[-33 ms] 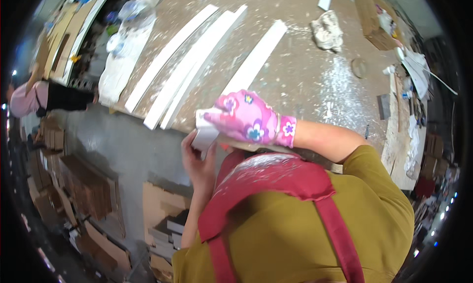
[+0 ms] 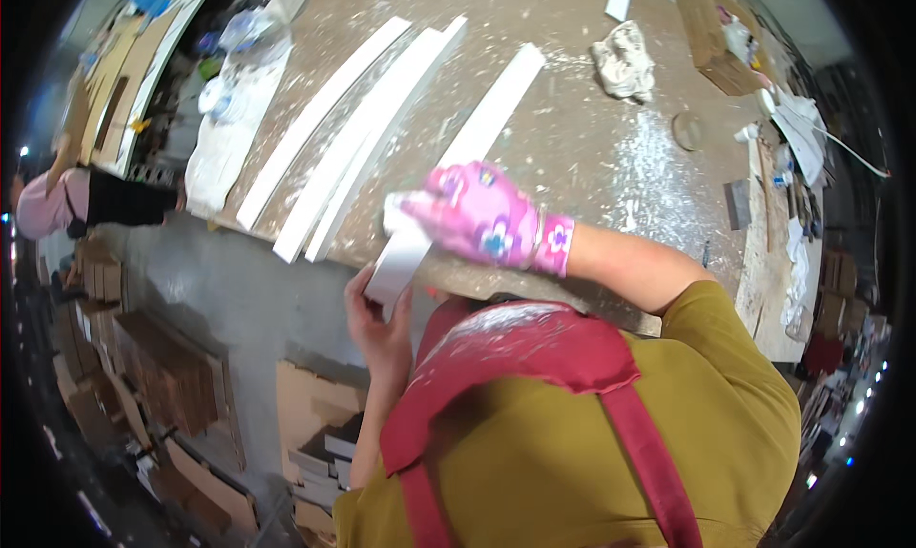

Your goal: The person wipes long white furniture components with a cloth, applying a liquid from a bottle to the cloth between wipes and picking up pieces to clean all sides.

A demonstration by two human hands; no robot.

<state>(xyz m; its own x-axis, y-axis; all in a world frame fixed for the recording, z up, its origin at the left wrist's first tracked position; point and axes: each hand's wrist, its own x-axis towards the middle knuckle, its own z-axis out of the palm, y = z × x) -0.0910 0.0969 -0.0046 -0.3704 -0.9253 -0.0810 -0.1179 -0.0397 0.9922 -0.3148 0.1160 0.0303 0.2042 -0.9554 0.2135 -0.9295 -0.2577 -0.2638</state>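
Dusty bench (image 2: 592,138); gloved right hand (image 2: 477,214) on flat white strip (image 2: 458,157).

Workbench: crowded left and far edges, open dusty middle.

The near edge of the workbench (image 2: 534,290) is taken up where the right hand (image 2: 477,219) in a flowered glove presses on a white strip (image 2: 458,157) and the bare left hand (image 2: 377,319) grips that strip's overhanging end. Just to the left, three more long white strips (image 2: 353,138) lie side by side, reaching from the near edge toward the far left corner. A crumpled rag (image 2: 622,60) and a cardboard box (image 2: 716,38) sit near the far edge; small clutter (image 2: 778,119) lines the right edge. Between the strip and that clutter the powder-dusted surface (image 2: 611,166) lies bare, wide enough for a hand.
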